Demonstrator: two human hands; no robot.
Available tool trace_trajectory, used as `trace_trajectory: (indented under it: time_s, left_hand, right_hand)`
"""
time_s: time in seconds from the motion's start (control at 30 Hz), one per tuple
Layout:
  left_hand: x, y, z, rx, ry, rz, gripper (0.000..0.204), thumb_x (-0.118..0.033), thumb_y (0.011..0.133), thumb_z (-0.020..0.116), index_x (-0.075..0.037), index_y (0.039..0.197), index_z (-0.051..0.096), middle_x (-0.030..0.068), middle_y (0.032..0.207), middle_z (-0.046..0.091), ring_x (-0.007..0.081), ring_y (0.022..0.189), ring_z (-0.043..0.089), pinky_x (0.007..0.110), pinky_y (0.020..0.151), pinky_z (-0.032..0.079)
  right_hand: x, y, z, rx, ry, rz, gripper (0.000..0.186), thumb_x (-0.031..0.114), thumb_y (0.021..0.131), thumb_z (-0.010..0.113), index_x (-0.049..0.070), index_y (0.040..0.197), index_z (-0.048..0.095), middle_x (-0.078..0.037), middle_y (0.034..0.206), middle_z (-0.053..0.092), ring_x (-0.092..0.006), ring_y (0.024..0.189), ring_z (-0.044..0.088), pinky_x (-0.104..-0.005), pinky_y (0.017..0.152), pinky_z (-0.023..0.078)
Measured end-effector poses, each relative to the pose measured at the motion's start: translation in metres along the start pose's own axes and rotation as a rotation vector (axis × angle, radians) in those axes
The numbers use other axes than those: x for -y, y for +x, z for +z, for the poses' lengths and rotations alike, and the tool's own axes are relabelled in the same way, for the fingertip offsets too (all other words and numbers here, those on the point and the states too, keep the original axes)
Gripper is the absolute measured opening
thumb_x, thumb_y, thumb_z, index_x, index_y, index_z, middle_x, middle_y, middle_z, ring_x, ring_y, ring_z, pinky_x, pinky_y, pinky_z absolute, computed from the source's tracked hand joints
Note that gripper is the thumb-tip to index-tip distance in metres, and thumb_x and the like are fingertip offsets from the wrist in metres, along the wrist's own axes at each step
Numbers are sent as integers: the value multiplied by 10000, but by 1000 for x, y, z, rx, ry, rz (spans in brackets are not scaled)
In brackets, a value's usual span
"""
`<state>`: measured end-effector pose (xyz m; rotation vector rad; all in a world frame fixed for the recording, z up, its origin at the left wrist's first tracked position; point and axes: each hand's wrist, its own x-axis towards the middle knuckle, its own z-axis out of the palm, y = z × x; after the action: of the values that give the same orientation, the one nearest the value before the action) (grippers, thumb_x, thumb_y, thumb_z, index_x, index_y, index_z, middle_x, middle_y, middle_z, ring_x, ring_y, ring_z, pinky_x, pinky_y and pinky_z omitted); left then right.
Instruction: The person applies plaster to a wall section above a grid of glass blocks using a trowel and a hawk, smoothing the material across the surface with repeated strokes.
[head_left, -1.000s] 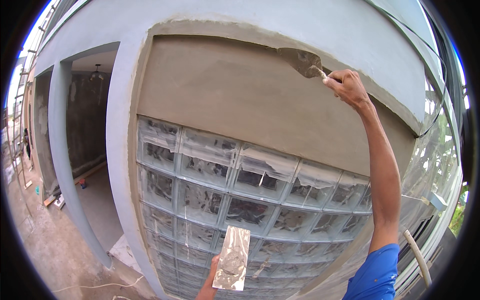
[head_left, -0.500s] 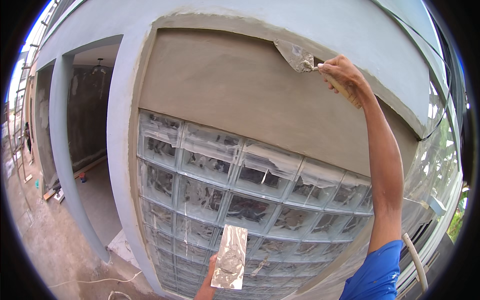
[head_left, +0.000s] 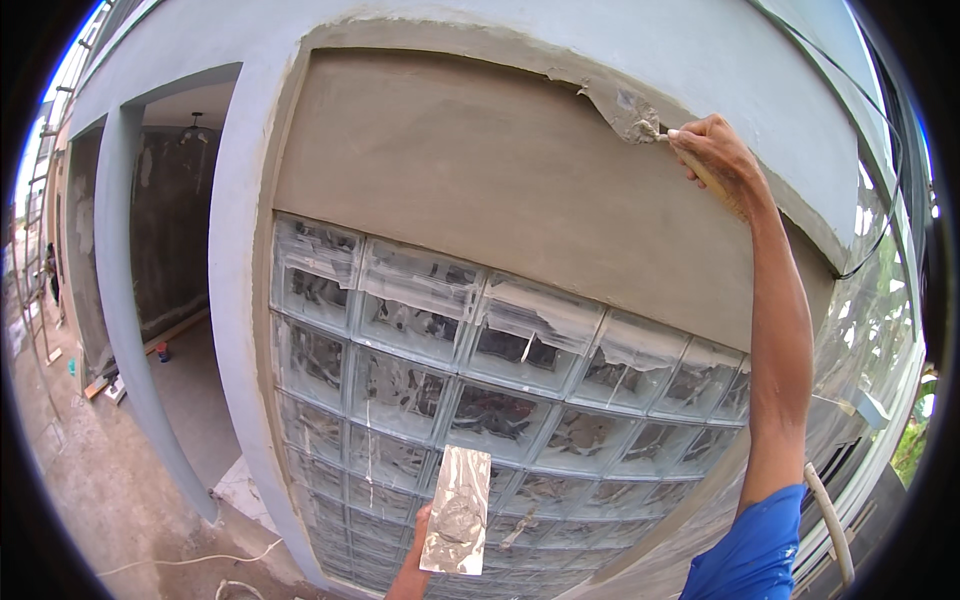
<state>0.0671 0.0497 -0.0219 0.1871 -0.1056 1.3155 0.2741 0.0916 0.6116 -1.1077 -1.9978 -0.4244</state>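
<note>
My right hand is raised at the upper right, closed round the wooden handle of a pointed trowel. Grey mortar coats the trowel's blade, which lies against the underside of the recess's upper edge. Low in the middle, my left hand grips a flat rectangular metal plate from behind; most of its fingers are hidden. A smeared lump of wet mortar sits on that plate. Below the trowel spreads a smooth grey-brown plastered panel.
Beneath the panel is a wall of glass blocks, its top row smeared white. A doorway with a pale column stands at the left. A black cable hangs at the right, and a pale hose lies on the ground.
My right hand and the trowel have slid a little to the right along the upper edge. The plate in my left hand has barely shifted.
</note>
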Motion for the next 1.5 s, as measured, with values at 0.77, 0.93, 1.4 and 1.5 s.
trace_trajectory:
  time_s: [0.77, 0.93, 1.4, 1.5]
  left_hand:
    - [23, 20, -2, -139, 300, 115, 407, -269, 875, 378, 42, 1087, 531, 208, 922, 614, 361, 758, 638, 505, 643, 547]
    - [18, 16, 9, -118, 109, 30, 402, -269, 879, 386, 45, 1087, 525, 198, 915, 616, 348, 758, 642, 490, 635, 551]
    - [13, 17, 8, -121, 201, 101, 315, -169, 901, 397, 63, 1055, 545, 183, 908, 628, 288, 739, 650, 413, 637, 567]
    - [18, 15, -2, -172, 209, 126, 312, -165, 901, 404, 63, 1061, 543, 184, 915, 628, 290, 740, 651, 414, 640, 567]
  right_hand:
    - [21, 16, 55, -417, -723, -373, 263, 304, 871, 565, 55, 844, 645, -62, 835, 630, -256, 759, 631, -403, 666, 523]
    - [29, 7, 47, -364, -791, -293, 272, 301, 868, 571, 38, 826, 629, -73, 819, 623, -266, 759, 631, -403, 663, 520]
    - [3, -13, 31, -454, -734, -353, 270, 309, 853, 585, 47, 798, 628, -77, 744, 607, -269, 702, 622, -421, 638, 498]
    - [20, -2, 40, -430, -727, -371, 268, 304, 852, 583, 47, 797, 632, -81, 747, 611, -273, 697, 622, -421, 637, 499]
